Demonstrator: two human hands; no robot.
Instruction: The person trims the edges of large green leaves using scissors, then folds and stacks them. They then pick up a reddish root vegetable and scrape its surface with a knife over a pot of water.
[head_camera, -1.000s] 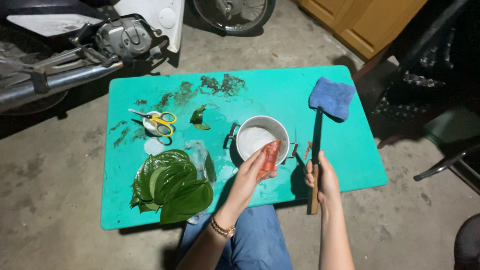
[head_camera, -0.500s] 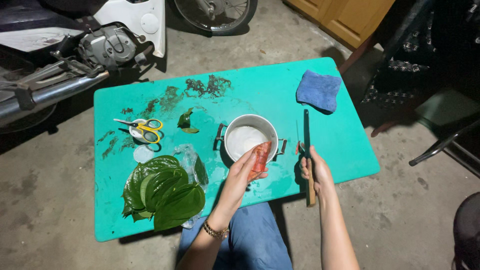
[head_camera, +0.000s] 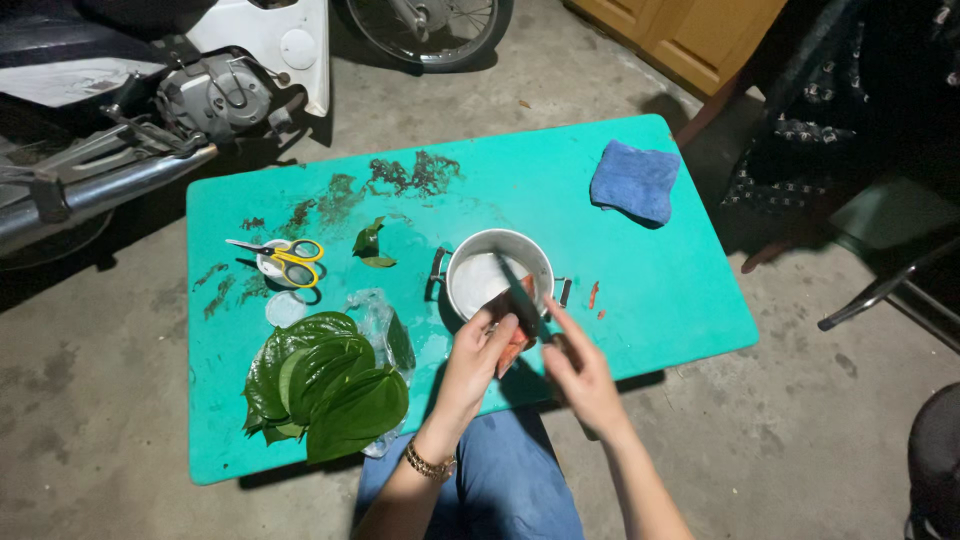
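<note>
My left hand (head_camera: 472, 362) holds an orange-red piece (head_camera: 514, 349) at the near rim of a small metal pot (head_camera: 462, 262) with white contents. My right hand (head_camera: 582, 378) grips a knife, and its dark blade (head_camera: 520, 292) slants over the pot and meets the orange piece. Both hands are close together at the front edge of the teal table (head_camera: 660, 290). A gold bracelet (head_camera: 428, 462) is on my left wrist. Two small orange scraps (head_camera: 595, 295) lie right of the pot.
A pile of green heart-shaped leaves (head_camera: 325, 385) lies front left beside a clear plastic bag (head_camera: 383, 325). Yellow-handled scissors (head_camera: 285, 260), a torn leaf (head_camera: 370, 243) and dark smears are farther back. A blue cloth (head_camera: 635, 180) sits back right. A motorbike (head_camera: 150, 100) stands behind the table.
My right hand has brought the knife from the table's right side to the orange piece at the pot. My left hand stayed at the pot rim. The view shifted slightly.
</note>
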